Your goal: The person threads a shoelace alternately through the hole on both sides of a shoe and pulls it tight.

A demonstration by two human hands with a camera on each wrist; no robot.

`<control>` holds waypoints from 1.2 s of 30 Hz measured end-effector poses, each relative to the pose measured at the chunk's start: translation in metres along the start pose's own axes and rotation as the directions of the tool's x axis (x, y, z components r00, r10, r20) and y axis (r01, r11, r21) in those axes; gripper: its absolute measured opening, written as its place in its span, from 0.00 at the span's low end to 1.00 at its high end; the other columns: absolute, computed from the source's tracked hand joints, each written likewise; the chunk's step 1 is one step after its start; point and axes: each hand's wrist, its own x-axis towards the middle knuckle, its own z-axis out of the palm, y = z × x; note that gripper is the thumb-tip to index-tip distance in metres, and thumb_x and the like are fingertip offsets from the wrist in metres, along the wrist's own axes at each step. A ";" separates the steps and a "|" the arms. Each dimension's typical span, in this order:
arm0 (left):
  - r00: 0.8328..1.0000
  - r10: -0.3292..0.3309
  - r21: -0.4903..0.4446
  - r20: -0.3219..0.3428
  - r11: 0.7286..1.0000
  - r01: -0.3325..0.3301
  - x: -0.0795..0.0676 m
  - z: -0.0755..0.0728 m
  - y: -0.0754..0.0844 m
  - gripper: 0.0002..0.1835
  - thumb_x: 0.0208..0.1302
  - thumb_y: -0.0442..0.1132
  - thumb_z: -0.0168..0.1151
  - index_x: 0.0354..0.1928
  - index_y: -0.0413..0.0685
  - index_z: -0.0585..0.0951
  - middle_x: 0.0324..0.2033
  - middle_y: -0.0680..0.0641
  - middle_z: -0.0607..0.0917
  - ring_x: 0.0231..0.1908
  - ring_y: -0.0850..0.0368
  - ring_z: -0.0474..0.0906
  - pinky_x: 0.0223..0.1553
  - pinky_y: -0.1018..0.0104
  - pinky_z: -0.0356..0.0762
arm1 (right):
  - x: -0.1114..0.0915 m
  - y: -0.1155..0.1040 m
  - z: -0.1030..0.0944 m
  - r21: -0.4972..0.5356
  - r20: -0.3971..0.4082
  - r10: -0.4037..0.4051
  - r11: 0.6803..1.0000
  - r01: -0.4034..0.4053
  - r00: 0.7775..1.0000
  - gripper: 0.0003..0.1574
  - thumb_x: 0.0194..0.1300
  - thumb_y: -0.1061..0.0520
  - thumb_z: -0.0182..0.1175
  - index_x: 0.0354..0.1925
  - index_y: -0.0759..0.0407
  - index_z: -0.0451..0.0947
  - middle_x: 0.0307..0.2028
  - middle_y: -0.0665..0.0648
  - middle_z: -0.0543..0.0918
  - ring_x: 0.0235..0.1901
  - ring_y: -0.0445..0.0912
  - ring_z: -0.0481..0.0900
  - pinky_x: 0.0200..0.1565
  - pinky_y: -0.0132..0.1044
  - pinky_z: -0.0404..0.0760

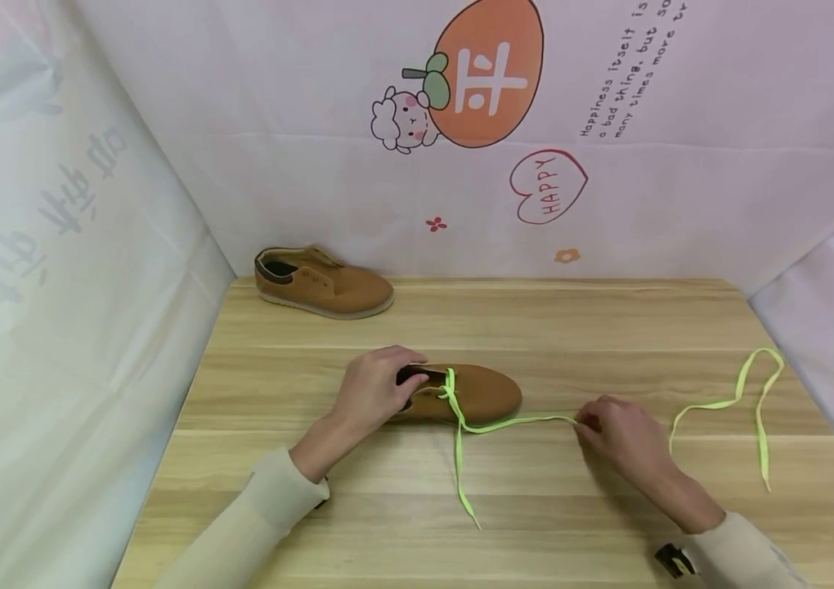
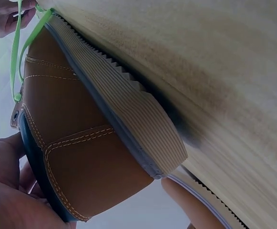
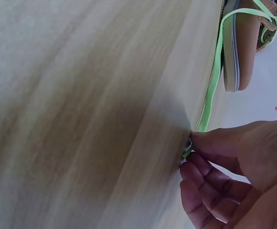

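A brown shoe (image 1: 489,394) lies with its toe to the right, mid-table. My left hand (image 1: 371,386) grips it by the ankle opening; in the left wrist view the fingers reach over the dark collar (image 2: 43,167). A neon green shoelace (image 1: 514,423) runs through the front eyelets, one end trailing toward the near edge. To the right of the toe, my right hand (image 1: 629,442) pinches the other end of this lace between thumb and fingers, low over the wood. In the right wrist view the fingertips partly hide the lace tip (image 3: 187,154).
A second brown shoe (image 1: 347,293), without a lace, stands at the back left against the white printed backdrop (image 1: 314,196). Another green lace (image 1: 739,388) lies loosely bent on the right of the wooden table (image 1: 535,327). White sheets hang along both sides.
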 end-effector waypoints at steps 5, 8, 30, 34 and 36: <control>0.999 -0.012 0.016 0.044 1.000 0.012 0.003 0.001 0.002 0.06 0.66 0.41 0.77 0.43 0.51 0.92 0.40 0.53 0.93 0.40 0.57 0.90 0.40 0.60 0.87 | 0.000 0.000 0.001 0.050 -0.023 0.019 0.999 -0.018 1.000 0.03 0.62 0.62 0.73 0.34 0.57 0.86 0.25 0.48 0.83 0.22 0.40 0.74 0.21 0.37 0.73; 0.998 -0.018 0.016 0.055 1.000 0.017 0.006 0.001 0.003 0.05 0.66 0.40 0.77 0.42 0.52 0.92 0.40 0.53 0.93 0.39 0.58 0.90 0.38 0.60 0.87 | 0.001 0.000 0.000 0.097 -0.034 0.030 0.995 -0.026 0.999 0.03 0.64 0.64 0.70 0.36 0.59 0.85 0.24 0.49 0.82 0.20 0.40 0.71 0.21 0.34 0.70; 0.999 0.044 0.059 0.002 0.997 -0.044 0.004 0.006 -0.003 0.03 0.64 0.36 0.78 0.38 0.52 0.93 0.37 0.53 0.93 0.38 0.58 0.91 0.39 0.60 0.89 | 0.021 -0.014 -0.024 0.574 -0.084 0.107 0.818 -0.039 0.991 0.05 0.73 0.61 0.68 0.44 0.62 0.86 0.40 0.57 0.87 0.40 0.32 0.82 0.44 0.20 0.81; 0.997 0.071 0.069 -0.019 0.995 -0.069 0.003 0.006 -0.003 0.04 0.63 0.35 0.78 0.38 0.52 0.93 0.36 0.53 0.93 0.38 0.58 0.91 0.39 0.61 0.89 | 0.027 -0.020 -0.028 0.680 -0.073 0.083 0.734 -0.011 0.994 0.08 0.75 0.61 0.65 0.46 0.66 0.85 0.41 0.56 0.88 0.42 0.35 0.87 0.44 0.26 0.86; 0.996 0.085 0.073 -0.030 0.994 -0.083 0.002 0.006 -0.004 0.04 0.63 0.35 0.78 0.38 0.52 0.93 0.36 0.53 0.93 0.37 0.58 0.91 0.39 0.61 0.89 | 0.030 -0.023 -0.030 0.735 -0.069 0.069 0.678 0.004 0.995 0.09 0.76 0.61 0.64 0.47 0.69 0.84 0.43 0.55 0.89 0.42 0.38 0.89 0.44 0.30 0.88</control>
